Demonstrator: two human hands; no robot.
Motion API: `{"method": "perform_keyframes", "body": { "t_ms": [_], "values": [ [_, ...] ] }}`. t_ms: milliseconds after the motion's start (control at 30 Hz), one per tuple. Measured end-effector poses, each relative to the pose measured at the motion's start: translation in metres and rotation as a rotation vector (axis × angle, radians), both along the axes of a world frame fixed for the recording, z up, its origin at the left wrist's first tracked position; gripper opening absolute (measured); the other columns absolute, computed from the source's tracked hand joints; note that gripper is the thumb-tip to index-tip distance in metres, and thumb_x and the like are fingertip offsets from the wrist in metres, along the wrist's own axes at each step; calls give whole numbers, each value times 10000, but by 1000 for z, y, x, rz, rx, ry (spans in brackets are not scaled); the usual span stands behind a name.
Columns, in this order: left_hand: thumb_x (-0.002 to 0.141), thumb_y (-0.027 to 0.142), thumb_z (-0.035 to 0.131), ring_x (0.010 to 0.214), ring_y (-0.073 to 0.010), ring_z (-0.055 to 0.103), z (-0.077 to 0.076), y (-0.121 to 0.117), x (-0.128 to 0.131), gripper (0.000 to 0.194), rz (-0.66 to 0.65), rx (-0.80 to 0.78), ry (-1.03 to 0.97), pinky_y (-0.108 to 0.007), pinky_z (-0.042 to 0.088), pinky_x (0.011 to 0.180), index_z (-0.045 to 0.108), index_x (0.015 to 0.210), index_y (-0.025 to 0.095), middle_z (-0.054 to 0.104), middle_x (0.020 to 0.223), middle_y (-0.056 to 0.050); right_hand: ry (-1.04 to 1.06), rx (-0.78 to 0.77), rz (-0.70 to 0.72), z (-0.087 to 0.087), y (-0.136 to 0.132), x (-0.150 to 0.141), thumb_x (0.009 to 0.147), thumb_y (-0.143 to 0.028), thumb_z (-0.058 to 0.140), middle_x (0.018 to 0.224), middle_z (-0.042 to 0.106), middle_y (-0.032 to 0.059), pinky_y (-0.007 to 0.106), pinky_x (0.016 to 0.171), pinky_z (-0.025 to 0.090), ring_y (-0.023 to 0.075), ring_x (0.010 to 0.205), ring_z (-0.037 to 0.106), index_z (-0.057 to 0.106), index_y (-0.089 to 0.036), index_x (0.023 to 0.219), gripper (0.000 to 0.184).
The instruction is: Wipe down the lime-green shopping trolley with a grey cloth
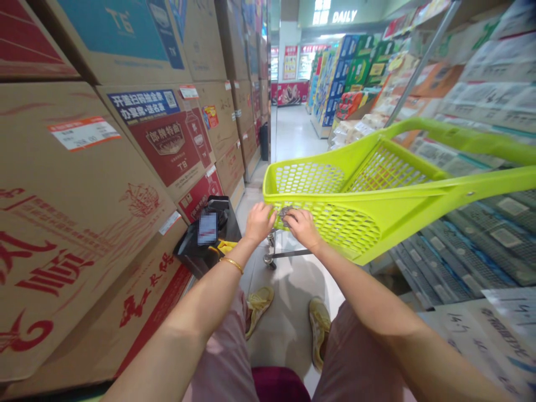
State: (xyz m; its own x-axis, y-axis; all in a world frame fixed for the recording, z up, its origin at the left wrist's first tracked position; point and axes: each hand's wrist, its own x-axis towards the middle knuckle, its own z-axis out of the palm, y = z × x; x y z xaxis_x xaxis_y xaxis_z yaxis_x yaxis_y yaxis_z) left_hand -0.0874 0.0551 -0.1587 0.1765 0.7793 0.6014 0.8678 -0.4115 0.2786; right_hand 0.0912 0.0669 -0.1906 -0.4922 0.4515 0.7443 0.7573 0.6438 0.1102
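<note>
A yellow-green plastic shopping cart (377, 195) stands sideways in front of me, its narrow end toward the left. My left hand (259, 221) is closed at the lower corner of that end, fingers curled against the basket wall. Just right of it, my right hand (302, 226) pinches a crumpled grey cloth (285, 213) and presses it against the perforated side. Part of the cloth is hidden under the fingers. Below the basket, the metal base and a caster wheel (270, 261) show.
Stacked cardboard cartons (84, 223) wall the left side. A black bag (196, 240) with a phone (207, 229) on it stands on the floor against them. Packaged goods (498, 223) fill the right side. Beyond the cart, the aisle floor (293, 128) runs to further shelves (347, 72).
</note>
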Motion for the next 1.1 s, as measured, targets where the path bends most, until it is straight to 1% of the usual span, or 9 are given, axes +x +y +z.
{"method": "perform_keyframes", "body": {
  "t_ms": [67,133,267,400,500,600,700,867,1100],
  "values": [
    [875,290,450,897,-221,554,-6,1,5,234,-24,-43,62,-353,436,826,595,1004,160,604,904,-107,30,3,-8,2,-1,0,856,-207,507,1019,614,48,322,847,329,187,974,437,665,-242,944,185],
    [883,274,432,868,-223,573,-10,4,10,252,-3,-79,80,-351,445,796,589,1032,146,622,892,-120,53,-8,-17,5,-1,0,845,-202,510,1030,606,53,330,856,333,194,986,433,664,-245,956,195],
    [915,268,357,784,-212,597,-13,13,16,275,25,-135,83,-347,452,743,602,919,143,644,817,-118,126,5,-33,16,0,-1,828,-184,515,1037,592,58,334,869,340,203,985,431,660,-237,968,209],
    [926,244,331,771,-188,598,-15,22,15,297,-65,-105,118,-332,454,768,595,834,144,649,806,-112,195,72,-64,29,6,-3,844,-211,497,1054,575,64,336,888,347,203,1000,433,649,-240,995,217],
    [927,233,335,786,-184,597,-18,25,15,289,-78,-66,137,-333,451,795,593,844,133,647,811,-112,180,61,-78,31,13,-8,857,-202,480,1059,568,83,344,889,340,200,1001,426,625,-228,1076,264],
    [910,212,384,801,-183,593,-22,26,16,236,-64,-39,170,-331,450,810,600,872,123,647,815,-109,120,9,-116,22,16,-12,864,-200,477,1042,566,78,343,868,335,196,979,429,611,-244,1114,287],
    [887,180,417,830,-196,585,-24,28,16,206,-58,-44,216,-335,447,818,608,849,113,647,833,-117,59,-2,-129,7,18,-13,870,-231,485,1005,573,64,329,840,331,192,956,433,630,-256,1067,246],
    [892,141,379,847,-205,566,-26,30,19,226,-50,-32,204,-331,432,841,599,920,94,641,866,-119,-46,-3,-97,-15,16,-7,876,-245,491,989,589,64,322,820,303,194,970,415,647,-233,974,185],
    [919,164,324,838,-202,549,-28,27,25,255,-9,-6,177,-317,414,798,576,908,127,621,834,-98,-206,-26,-51,-27,11,-4,892,-245,472,987,603,56,323,799,275,189,932,408,626,-216,912,158]
  ]
}}
